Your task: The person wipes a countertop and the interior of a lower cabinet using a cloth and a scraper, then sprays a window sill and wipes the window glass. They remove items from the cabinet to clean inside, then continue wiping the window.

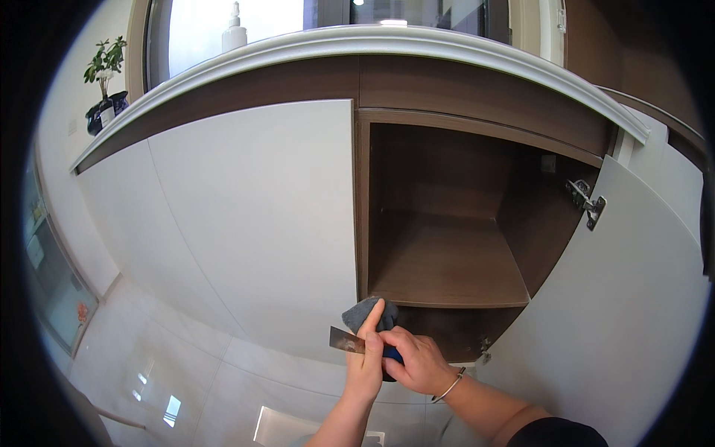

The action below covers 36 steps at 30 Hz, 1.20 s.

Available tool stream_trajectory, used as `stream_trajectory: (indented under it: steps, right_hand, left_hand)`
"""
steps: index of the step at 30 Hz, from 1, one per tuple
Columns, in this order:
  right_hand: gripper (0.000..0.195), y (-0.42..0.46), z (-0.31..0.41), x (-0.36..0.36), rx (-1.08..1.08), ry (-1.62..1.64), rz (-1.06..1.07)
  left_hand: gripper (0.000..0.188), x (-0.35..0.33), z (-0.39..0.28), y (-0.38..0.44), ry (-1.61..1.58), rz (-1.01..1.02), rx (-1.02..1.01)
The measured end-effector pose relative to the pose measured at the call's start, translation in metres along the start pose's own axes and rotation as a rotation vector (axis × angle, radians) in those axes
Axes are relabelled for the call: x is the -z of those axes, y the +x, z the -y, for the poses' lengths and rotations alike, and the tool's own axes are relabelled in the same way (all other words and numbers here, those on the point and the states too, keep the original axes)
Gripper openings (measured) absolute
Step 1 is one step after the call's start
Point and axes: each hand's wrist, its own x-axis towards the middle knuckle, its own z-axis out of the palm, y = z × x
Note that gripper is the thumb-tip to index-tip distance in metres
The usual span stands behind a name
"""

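Observation:
My left hand [366, 353] grips a bunched dark grey cloth [357, 315], which bulges out beyond its extended finger. My right hand [416, 357] is closed around the blue handle [392, 353] of a putty knife. The knife's flat metal blade [345, 340] points left across my left hand, and whitish smears mark it. Both hands touch each other in front of the lower part of an open cabinet [441, 257]. How far my left fingers wrap the knife or the cloth is partly hidden.
A brown shelf [452, 262] divides the cabinet. Its white door [620, 302] stands open at right on metal hinges [586, 204]. A closed white door [262, 212] is at left. Above runs a white countertop edge [391, 42] with a white bottle [234, 33] behind it.

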Motion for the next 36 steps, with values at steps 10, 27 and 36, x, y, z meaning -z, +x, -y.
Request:
stream_trajectory:
  steps: [10, 27, 36]
  right_hand:
    - [0.040, 0.095, -0.062, 0.012, -0.409, 0.635, -0.460]
    - [0.040, 0.160, -0.090, -0.004, -0.090, 0.260, -0.562]
    - [0.037, 0.052, -0.121, 0.000, -0.356, 0.485, -0.475]
  left_hand:
    - [0.050, 0.018, -0.008, 0.003, -0.159, -0.164, 0.150]
    - [0.055, 0.026, 0.003, 0.010, 0.019, -0.226, 0.143]
    - [0.045, 0.038, 0.009, 0.004, 0.065, -0.257, 0.073]
